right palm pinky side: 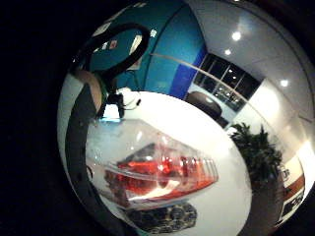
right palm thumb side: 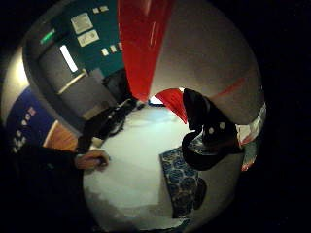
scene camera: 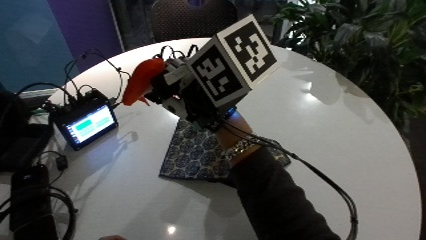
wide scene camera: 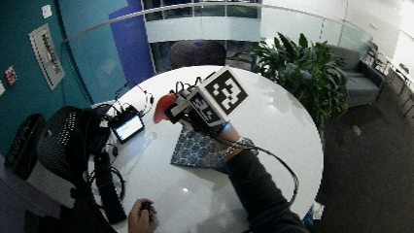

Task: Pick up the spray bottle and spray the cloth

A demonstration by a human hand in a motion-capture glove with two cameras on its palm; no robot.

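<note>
Bottle's up: the hand point(scene camera: 174, 92) is wrapped round the spray bottle point(scene camera: 141, 81) above the patterned cloth point(scene camera: 198, 152) (spraying seemingly still to come).

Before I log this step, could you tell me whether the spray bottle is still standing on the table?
No: in the outside view the right hand holds the spray bottle raised above the patterned cloth on the table.

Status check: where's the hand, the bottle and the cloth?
Right hand grips the spray bottle, lifted above the table. Patterned cloth flat beneath it. Nothing in the way.
</note>
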